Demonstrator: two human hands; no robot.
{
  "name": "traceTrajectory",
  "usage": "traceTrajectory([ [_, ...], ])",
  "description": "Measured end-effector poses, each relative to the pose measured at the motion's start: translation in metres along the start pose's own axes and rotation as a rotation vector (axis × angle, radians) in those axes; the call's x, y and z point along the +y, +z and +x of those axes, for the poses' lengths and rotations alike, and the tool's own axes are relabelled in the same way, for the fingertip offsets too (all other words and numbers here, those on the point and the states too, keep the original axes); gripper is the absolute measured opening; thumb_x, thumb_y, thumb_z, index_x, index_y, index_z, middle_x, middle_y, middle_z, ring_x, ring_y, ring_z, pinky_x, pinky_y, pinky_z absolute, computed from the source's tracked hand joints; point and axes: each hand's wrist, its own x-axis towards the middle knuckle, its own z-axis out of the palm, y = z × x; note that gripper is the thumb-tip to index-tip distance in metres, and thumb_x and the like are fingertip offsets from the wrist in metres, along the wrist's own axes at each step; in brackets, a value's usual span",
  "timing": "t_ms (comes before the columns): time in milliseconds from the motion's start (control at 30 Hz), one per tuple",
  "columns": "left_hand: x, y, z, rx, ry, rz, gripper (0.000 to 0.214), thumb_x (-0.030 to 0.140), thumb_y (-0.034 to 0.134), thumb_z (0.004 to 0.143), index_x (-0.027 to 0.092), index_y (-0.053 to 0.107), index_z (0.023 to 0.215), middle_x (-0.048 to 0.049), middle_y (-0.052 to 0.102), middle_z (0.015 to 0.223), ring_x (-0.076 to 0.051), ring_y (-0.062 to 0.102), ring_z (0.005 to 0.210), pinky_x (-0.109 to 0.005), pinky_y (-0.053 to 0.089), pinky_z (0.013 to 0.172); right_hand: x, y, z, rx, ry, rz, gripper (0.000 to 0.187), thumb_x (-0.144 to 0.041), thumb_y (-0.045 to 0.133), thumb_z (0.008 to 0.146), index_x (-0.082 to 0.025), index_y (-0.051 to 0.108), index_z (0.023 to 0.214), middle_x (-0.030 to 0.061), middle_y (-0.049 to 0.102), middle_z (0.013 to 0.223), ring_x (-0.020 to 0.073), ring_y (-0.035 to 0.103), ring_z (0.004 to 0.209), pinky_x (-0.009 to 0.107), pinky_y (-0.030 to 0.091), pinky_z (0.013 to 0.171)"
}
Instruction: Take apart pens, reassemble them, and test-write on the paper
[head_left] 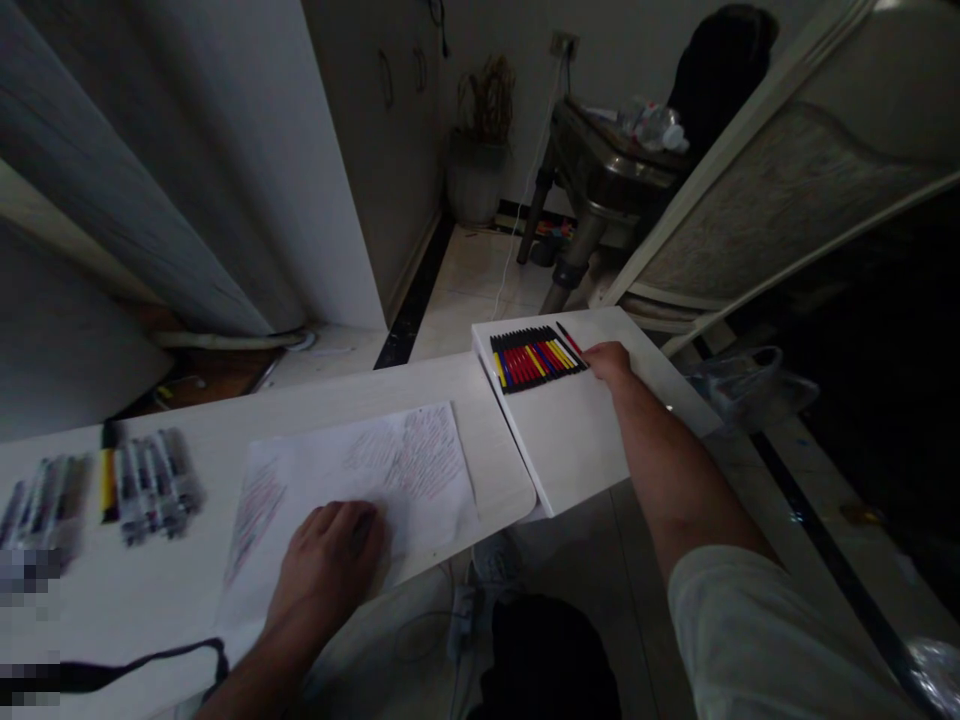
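Note:
My left hand [330,550] rests on a white sheet of paper [307,475] covered in pen strokes. Its fingers are curled, and a small dark thing shows between thumb and forefinger, too unclear to name. My right hand [609,362] reaches out to the white stand at the right, its fingers closed on the near end of a red marker [571,339] with a black tip end. Just left of that marker lies a neat row of capped markers [529,362] in red, yellow, blue and white, side by side.
Several clear-wrapped markers [154,485] lie at the left of the white table [360,392], beside a yellow-and-black marker [109,475]. A black strap [135,668] crosses the near left corner. Beyond the white stand [570,430] are a chair [750,200] and a small dark table [600,160].

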Motion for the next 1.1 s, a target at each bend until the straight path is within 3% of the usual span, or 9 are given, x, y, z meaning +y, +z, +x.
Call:
traceTrajectory([
  [300, -0.002, 0.002, -0.002, -0.028, -0.015, 0.025, 0.018, 0.036, 0.052, 0.088, 0.022, 0.063, 0.091, -0.0058, 0.066, 0.089, -0.023, 0.060, 0.086, -0.036, 0.047, 0.080, 0.004, 0.003, -0.005, -0.015, 0.096, 0.078, 0.023, -0.030, 0.070, 0.067, -0.016, 0.075, 0.085, 0.0061, 0.072, 0.070, 0.0159, 0.064, 0.061, 0.022, 0.043, 0.053],
  [500, 0.001, -0.001, -0.001, -0.009, -0.009, 0.010, 0.017, 0.034, 0.053, 0.088, 0.021, 0.063, 0.089, -0.0058, 0.066, 0.087, -0.023, 0.060, 0.084, -0.036, 0.047, 0.078, 0.002, 0.002, -0.007, -0.004, 0.142, 0.098, 0.019, -0.025, 0.067, 0.068, -0.017, 0.075, 0.083, 0.0086, 0.074, 0.077, 0.0159, 0.064, 0.059, 0.024, 0.044, 0.054],
  [1100, 0.005, -0.003, 0.000, -0.043, -0.030, 0.003, 0.019, 0.034, 0.052, 0.089, 0.019, 0.063, 0.090, -0.0076, 0.065, 0.088, -0.023, 0.058, 0.085, -0.037, 0.046, 0.080, 0.004, 0.001, -0.011, -0.028, 0.025, 0.089, 0.018, -0.022, 0.064, 0.071, -0.016, 0.076, 0.082, 0.0036, 0.074, 0.078, 0.0137, 0.063, 0.068, 0.021, 0.043, 0.062],
])
